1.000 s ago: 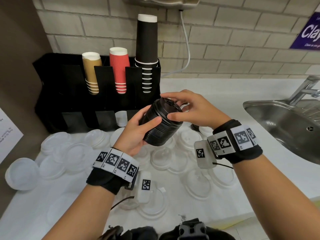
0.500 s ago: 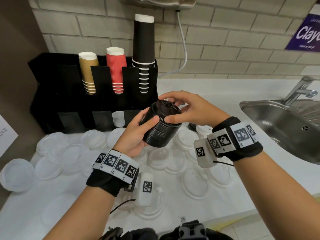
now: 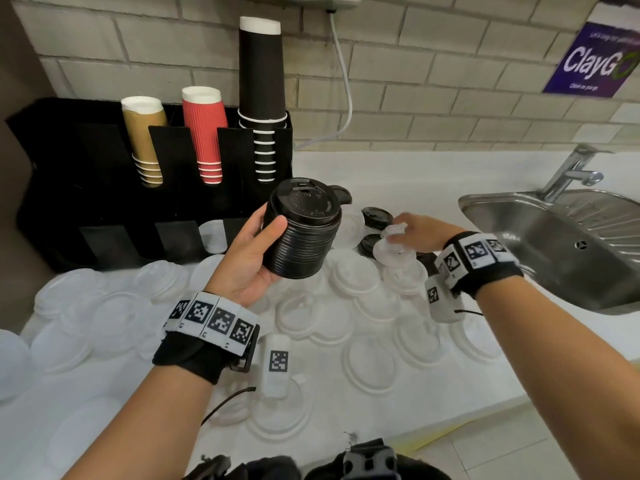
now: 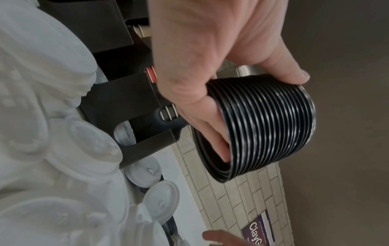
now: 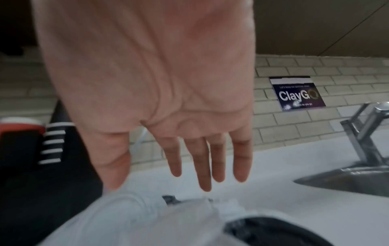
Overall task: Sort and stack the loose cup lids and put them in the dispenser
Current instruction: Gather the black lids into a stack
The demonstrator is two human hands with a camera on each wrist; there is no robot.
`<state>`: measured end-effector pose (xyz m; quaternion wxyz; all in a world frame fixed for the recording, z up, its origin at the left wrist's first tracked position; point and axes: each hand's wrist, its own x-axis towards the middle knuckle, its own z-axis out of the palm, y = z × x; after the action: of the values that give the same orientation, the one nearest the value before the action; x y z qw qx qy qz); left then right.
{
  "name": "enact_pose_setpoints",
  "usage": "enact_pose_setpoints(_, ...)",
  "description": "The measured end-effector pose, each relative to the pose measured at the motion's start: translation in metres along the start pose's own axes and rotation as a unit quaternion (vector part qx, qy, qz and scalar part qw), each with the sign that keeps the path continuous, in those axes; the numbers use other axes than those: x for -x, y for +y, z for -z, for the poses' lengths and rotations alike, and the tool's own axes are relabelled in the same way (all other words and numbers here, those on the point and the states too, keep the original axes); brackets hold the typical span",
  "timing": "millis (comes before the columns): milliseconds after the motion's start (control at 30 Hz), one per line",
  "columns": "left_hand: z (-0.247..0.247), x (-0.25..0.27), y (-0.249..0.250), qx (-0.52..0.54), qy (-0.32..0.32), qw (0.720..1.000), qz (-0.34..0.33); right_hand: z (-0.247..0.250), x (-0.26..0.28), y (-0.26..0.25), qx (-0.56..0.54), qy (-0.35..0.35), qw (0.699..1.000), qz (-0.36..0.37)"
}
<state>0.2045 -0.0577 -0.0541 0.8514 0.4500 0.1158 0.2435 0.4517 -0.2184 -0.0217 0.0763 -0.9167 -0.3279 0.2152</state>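
One stack of black lids (image 3: pixel 303 230) gripped round by left hand (image 3: pixel 249 258), held up in front of black dispenser (image 3: pixel 104 188). Three cup stacks seen in dispenser: brown, red, black. Many clear lids (image 3: pixel 346 306) spread below dispenser on white counter (image 3: pixel 433 174). Right hand (image 3: pixel 415 233) flat, fingers straight, over clear lid (image 3: pixel 393 249) near loose black lids (image 3: pixel 376 216). Sink (image 3: pixel 554 244) far right of dispenser.

Right-wrist clear lids (image 5: pixel 130 221) blurred.
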Motion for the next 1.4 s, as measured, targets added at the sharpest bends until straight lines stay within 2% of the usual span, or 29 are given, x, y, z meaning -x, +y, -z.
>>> enact_pose_setpoints(100, 0.002, -0.001, 0.000, -0.009, -0.001, 1.000, -0.002, -0.012, -0.015, 0.009, -0.003, -0.023, 1.000, -0.010)
enact_pose_setpoints(233, 0.005, -0.004, 0.000, -0.014, 0.007, 1.000, -0.004, -0.006, -0.024, 0.018, -0.080, 0.055, 0.995, 0.012)
enact_pose_setpoints(333, 0.006, -0.005, 0.000, -0.018, 0.011, 1.000, -0.002, -0.002, -0.028, 0.032, -0.010, 0.078, 0.995, -0.062)
enact_pose_setpoints(433, 0.006, -0.006, 0.000, -0.024, 0.011, 1.000, -0.002, -0.009, -0.029, 0.041, 0.050, 0.032, 0.990, -0.130)
enact_pose_setpoints(500, 0.007, -0.007, 0.001, -0.023, 0.011, 1.000, -0.002, -0.018, -0.033, 0.046, 0.026, 0.020, 0.992, -0.124)
enact_pose_setpoints(600, 0.006, -0.007, 0.002, -0.022, 0.013, 1.000, -0.001, -0.025, -0.035, 0.046, -0.019, 0.038, 0.991, -0.126)
enact_pose_setpoints(667, 0.005, -0.007, 0.003, -0.023, 0.014, 1.000, -0.001, -0.027, -0.032, 0.041, -0.011, 0.056, 0.988, -0.146)
enact_pose_setpoints(800, 0.004, -0.007, 0.003, -0.026, 0.018, 1.000, 0.002, -0.031, -0.026, 0.034, 0.001, 0.081, 0.986, -0.143)
enact_pose_setpoints(967, 0.006, -0.007, 0.002, -0.027, 0.020, 0.999, 0.004, -0.002, -0.021, 0.023, -0.039, 0.130, 0.975, -0.177)
enact_pose_setpoints(1100, 0.003, -0.005, -0.002, -0.025, 0.020, 0.999, 0.010, 0.015, -0.012, 0.013, -0.176, 0.192, 0.960, -0.103)
enact_pose_setpoints(1200, -0.001, -0.005, -0.006, -0.018, 0.024, 0.999, 0.013, 0.016, 0.003, -0.011, -0.316, 0.232, 0.919, 0.030)
enact_pose_setpoints(1233, -0.003, -0.004, -0.006, -0.017, 0.025, 0.999, 0.015, 0.017, 0.010, -0.020, -0.358, 0.226, 0.902, 0.082)
enact_pose_setpoints(1300, -0.005, -0.004, -0.006, -0.021, 0.025, 0.999, 0.018, 0.018, 0.027, -0.040, -0.425, 0.172, 0.871, 0.177)
enact_pose_setpoints(1400, -0.007, -0.004, -0.006, -0.029, 0.023, 0.999, 0.018, 0.021, 0.051, -0.068, -0.418, 0.103, 0.859, 0.276)
